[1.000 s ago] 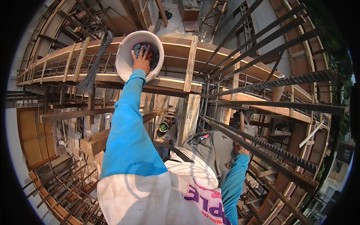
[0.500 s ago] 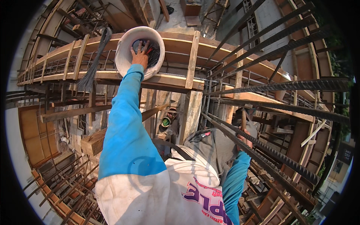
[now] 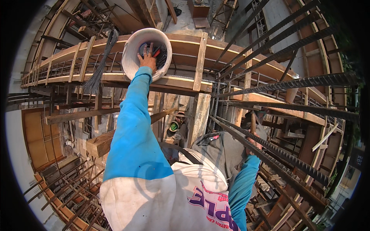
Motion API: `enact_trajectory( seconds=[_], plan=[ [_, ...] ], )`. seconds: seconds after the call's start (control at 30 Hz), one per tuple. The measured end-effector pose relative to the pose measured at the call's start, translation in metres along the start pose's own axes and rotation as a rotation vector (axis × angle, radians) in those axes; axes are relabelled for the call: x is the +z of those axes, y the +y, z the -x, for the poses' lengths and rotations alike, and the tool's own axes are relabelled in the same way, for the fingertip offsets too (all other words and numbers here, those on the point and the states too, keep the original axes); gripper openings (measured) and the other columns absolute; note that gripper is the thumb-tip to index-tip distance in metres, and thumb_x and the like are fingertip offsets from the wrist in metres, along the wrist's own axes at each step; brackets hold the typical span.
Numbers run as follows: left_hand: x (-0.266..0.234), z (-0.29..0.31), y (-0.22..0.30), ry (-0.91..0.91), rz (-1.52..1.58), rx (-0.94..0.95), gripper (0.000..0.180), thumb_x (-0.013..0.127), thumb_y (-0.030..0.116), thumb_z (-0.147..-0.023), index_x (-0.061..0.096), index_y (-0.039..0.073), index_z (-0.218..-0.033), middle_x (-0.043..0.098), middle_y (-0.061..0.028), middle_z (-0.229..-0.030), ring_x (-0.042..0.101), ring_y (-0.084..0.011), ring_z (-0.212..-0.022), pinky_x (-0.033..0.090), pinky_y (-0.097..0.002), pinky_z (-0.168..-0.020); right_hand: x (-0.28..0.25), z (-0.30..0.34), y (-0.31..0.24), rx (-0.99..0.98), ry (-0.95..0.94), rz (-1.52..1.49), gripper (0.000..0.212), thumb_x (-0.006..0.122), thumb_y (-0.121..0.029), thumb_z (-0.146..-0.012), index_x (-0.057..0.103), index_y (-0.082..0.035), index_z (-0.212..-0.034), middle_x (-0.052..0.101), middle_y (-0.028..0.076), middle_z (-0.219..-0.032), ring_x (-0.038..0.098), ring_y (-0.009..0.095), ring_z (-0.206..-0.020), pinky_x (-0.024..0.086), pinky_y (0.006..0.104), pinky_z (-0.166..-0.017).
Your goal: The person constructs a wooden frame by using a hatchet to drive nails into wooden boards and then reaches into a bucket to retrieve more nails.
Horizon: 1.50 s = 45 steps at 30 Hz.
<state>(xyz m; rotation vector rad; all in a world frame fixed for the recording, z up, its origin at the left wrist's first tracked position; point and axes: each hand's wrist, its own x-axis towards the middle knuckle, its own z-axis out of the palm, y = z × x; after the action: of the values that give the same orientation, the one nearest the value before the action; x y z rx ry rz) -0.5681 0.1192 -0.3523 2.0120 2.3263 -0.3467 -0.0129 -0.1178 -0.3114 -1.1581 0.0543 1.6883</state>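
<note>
Setting: construction site seen from high up, looking down through timber formwork and steel reinforcement.
Left hand [image 3: 147, 59]: reaching far forward into white plastic bucket [image 3: 131, 54]; fingers spread wide over the contents, resting on them; nothing visibly gripped.
Left sleeve: bright blue, running from near centre up to the bucket mouth.
Bucket: tilted with its mouth toward the camera, sitting on the curved wooden formwork beam [image 3: 231, 54] at far left of centre.
Bucket contents: dark tangle of thin wire [image 3: 162, 54]; a small red piece just right of the fingers, kind cannot be told.
Tie-wire bundle [image 3: 101, 61]: long thin dark strands hanging over the formwork, just left of the bucket, fanning out at the lower end.
Right hand [image 3: 251, 134]: at right of centre, closed around a ribbed rebar bar [image 3: 277, 152] that slants from centre down to the right; hand mostly hidden behind bar and grey cloth.
Right sleeve: blue, rising from the near edge to that bar.
Other rebar [image 3: 300, 82]: several ribbed bars running level toward the far right, well apart from the bucket.
Torso: white shirt with coloured print at near centre; grey cloth bag [image 3: 219, 150] just above it.
Below: wooden post [image 3: 198, 115] under the beam; small green object far down near it, too small to identify.
</note>
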Motion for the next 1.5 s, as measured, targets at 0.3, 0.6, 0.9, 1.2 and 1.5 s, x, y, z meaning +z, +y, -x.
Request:
enact_trajectory(
  seconds=[0.3, 0.6, 0.9, 1.2, 1.5],
  plan=[
    [0.002, 0.003, -0.011, -0.046, 0.06, 0.111, 0.023, 0.061, 0.011, -0.076, 0.071, 0.016, -0.096, -0.007, -0.0026, -0.155, 0.0, -0.0362, -0.141, 0.012, -0.0655, -0.106, 0.005, 0.004, 0.005, -0.149, 0.151, 0.085, 0.034, 0.053, -0.019, -0.091, 0.048, 0.007, -0.113, 0.053, 0.006, -0.072, 0.047, 0.013, -0.044, 0.047, 0.0242, -0.039],
    [0.011, -0.005, -0.042, 0.422, 0.542, 0.211, 0.011, 0.065, 0.015, -0.079, 0.066, 0.011, -0.09, 0.057, -0.0087, -0.121, 0.043, -0.0253, -0.123, 0.029, -0.05, -0.102, 0.001, 0.001, 0.003, -0.044, 0.01, -0.039, 0.033, 0.053, -0.017, -0.091, 0.048, 0.008, -0.111, 0.053, 0.007, -0.071, 0.047, 0.013, -0.045, 0.046, 0.0243, -0.038],
    [0.028, -0.001, -0.055, 0.098, 1.422, -0.075, 0.015, 0.055, 0.005, -0.087, 0.06, 0.001, -0.101, 0.062, -0.009, -0.082, 0.058, -0.014, -0.068, 0.05, -0.0279, -0.062, 0.015, 0.005, 0.006, -0.049, 0.045, -0.119, 0.032, 0.051, -0.017, -0.092, 0.047, 0.008, -0.111, 0.053, 0.007, -0.07, 0.048, 0.013, -0.043, 0.048, 0.0243, -0.037],
    [0.036, 0.006, -0.054, -0.03, 1.73, -0.106, 0.029, 0.06, -0.001, -0.082, 0.054, -0.003, -0.111, 0.061, -0.0094, -0.085, 0.058, -0.013, -0.066, 0.053, -0.0259, -0.06, 0.009, 0.003, 0.004, -0.066, 0.023, 0.001, 0.031, 0.053, -0.017, -0.091, 0.048, 0.009, -0.109, 0.054, 0.007, -0.068, 0.047, 0.013, -0.042, 0.047, 0.0238, -0.036],
    [0.01, 0.004, -0.042, -0.048, 1.659, -0.151, 0.026, 0.059, 0.006, -0.085, 0.058, -0.003, -0.11, 0.063, -0.0079, -0.085, 0.059, -0.0144, -0.075, 0.05, -0.0264, -0.063, 0.023, 0.01, 0.006, -0.172, 0.166, 0.053, 0.032, 0.053, -0.017, -0.091, 0.048, 0.009, -0.109, 0.054, 0.007, -0.069, 0.047, 0.012, -0.042, 0.046, 0.0235, -0.037]
  ],
)
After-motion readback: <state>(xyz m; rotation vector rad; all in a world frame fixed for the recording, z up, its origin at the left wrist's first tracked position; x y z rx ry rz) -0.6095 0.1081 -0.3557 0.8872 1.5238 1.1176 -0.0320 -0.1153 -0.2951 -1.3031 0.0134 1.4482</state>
